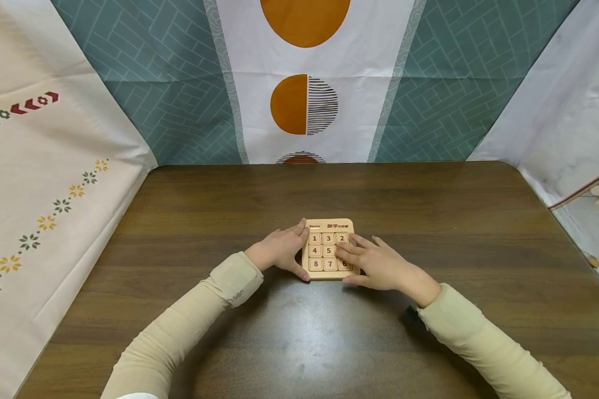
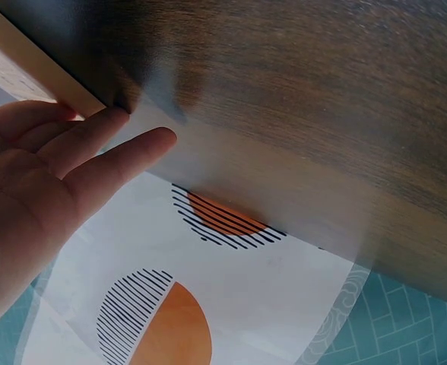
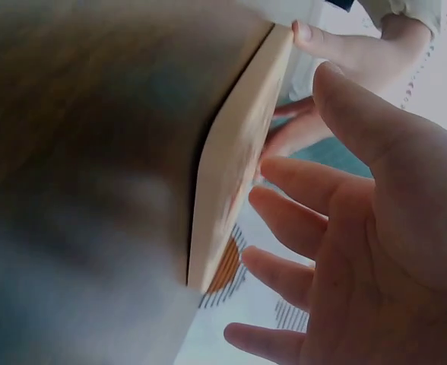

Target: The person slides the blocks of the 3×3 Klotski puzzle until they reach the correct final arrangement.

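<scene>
Beige sleeves [image 1: 177, 335] lead to your left hand [image 1: 283, 249] and right hand [image 1: 379, 266], both spread around the wooden number puzzle [image 1: 328, 251] on the surface [image 1: 429, 199], likely light and stiff, best held by its edges [image 1: 324, 277].

The right grip [image 1: 379, 267] covers the spot between tile 2 [image 1: 341, 238] and tile 6 [image 1: 345, 265] on the board [image 1: 321, 229]; small print [image 1: 343, 226] at its top is unreadable. The left wrist view cuts off most of the board; the right wrist view blurs its face.
</scene>
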{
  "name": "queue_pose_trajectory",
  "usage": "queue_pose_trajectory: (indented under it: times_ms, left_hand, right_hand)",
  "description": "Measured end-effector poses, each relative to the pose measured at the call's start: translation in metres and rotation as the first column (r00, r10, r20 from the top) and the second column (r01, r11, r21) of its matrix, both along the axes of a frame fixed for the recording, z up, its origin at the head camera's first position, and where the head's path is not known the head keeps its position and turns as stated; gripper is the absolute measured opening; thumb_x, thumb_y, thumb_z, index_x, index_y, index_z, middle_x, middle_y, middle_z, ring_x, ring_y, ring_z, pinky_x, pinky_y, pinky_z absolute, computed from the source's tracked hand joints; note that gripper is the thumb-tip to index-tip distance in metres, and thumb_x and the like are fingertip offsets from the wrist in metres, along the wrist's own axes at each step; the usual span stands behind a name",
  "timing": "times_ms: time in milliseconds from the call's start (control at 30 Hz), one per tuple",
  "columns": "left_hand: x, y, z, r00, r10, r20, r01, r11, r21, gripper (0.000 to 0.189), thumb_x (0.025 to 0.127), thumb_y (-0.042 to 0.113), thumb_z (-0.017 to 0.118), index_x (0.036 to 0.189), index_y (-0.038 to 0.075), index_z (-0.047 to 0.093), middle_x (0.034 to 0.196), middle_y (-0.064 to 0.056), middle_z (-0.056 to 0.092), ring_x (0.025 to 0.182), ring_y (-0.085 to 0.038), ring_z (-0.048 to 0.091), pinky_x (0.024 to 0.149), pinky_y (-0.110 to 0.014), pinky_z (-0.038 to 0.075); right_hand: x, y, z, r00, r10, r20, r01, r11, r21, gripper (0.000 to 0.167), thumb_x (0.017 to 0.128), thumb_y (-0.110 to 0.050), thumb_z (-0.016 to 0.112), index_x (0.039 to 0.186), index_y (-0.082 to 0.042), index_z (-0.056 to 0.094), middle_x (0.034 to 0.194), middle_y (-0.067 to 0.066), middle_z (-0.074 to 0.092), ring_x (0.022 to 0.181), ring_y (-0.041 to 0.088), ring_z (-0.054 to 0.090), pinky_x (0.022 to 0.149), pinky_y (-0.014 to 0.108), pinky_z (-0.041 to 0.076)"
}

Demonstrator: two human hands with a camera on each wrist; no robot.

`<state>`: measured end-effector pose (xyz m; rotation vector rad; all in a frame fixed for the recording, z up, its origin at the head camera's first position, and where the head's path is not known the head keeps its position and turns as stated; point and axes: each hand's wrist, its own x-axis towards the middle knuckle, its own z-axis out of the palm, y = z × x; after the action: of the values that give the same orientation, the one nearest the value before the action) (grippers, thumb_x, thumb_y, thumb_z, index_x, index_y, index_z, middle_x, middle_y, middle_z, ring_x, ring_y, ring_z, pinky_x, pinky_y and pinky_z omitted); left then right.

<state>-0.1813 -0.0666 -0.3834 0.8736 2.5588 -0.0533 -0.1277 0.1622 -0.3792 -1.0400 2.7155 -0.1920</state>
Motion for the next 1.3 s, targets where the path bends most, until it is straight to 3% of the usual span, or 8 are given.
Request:
queue_pose_trajectory:
  times_ms: [200, 500, 867, 1067, 1300]
  left_hand:
    - [-0.001, 0.0, -0.001, 1.0, -0.001, -0.005, 0.001, 1.0, 0.002, 0.119, 0.062, 0.067, 0.068, 0.143, -0.005, 0.018, 0.149, -0.022, 0.004, 0.135, -0.028, 0.019, 0.1, -0.052, 0.028]
    - [-0.001, -0.001, -0.002, 1.0, 0.0, -0.004, 0.0, 1.0, 0.004, 0.12, 0.062, 0.066, 0.068, 0.143, -0.004, 0.016, 0.149, -0.022, 0.002, 0.136, -0.027, 0.017, 0.101, -0.053, 0.026]
    - [0.0, 0.0, -0.001, 1.0, 0.003, 0.005, -0.003, 1.0, -0.003, 0.119, 0.062, 0.066, 0.067, 0.143, -0.004, 0.016, 0.149, -0.021, 0.002, 0.136, -0.028, 0.016, 0.101, -0.052, 0.026]
    - [-0.001, 0.0, -0.002, 1.0, 0.007, 0.009, -0.007, 1.0, -0.009, 0.119, 0.062, 0.067, 0.067, 0.143, -0.004, 0.016, 0.149, -0.021, 0.002, 0.136, -0.027, 0.016, 0.101, -0.052, 0.026]
    - [-0.001, -0.001, -0.002, 1.0, -0.001, 0.001, 0.001, 1.0, -0.009, 0.119, 0.062, 0.067, 0.067, 0.143, -0.004, 0.016, 0.149, -0.021, 0.002, 0.136, -0.028, 0.017, 0.101, -0.052, 0.026]
  right_hand:
    - [-0.004, -0.01, -0.004, 0.999, 0.043, 0.003, -0.043, 0.999, 0.004, 0.065, 0.086, -0.05, 0.053, 0.138, -0.013, 0.041, 0.143, 0.004, 0.037, 0.134, 0.032, 0.022, 0.097, 0.063, 0.021]
    - [-0.003, 0.003, -0.001, 1.0, -0.002, 0.019, 0.002, 1.0, 0.008, 0.062, 0.086, -0.048, 0.055, 0.136, -0.013, 0.045, 0.14, 0.005, 0.04, 0.133, 0.032, 0.023, 0.097, 0.063, 0.02]
    - [-0.015, -0.003, 0.001, 0.999, 0.016, -0.046, -0.016, 1.0, -0.001, 0.056, 0.088, -0.045, 0.055, 0.134, -0.014, 0.049, 0.14, 0.006, 0.041, 0.133, 0.033, 0.024, 0.096, 0.063, 0.023]
    - [-0.025, -0.014, -0.001, 1.0, -0.002, -0.018, 0.002, 0.999, 0.032, 0.062, 0.087, -0.048, 0.053, 0.138, -0.013, 0.043, 0.142, 0.005, 0.038, 0.134, 0.032, 0.022, 0.098, 0.062, 0.021]
    - [-0.024, -0.015, -0.003, 1.0, -0.002, 0.001, 0.002, 0.999, 0.032, 0.062, 0.087, -0.047, 0.054, 0.137, -0.012, 0.044, 0.141, 0.006, 0.039, 0.133, 0.034, 0.022, 0.098, 0.062, 0.02]
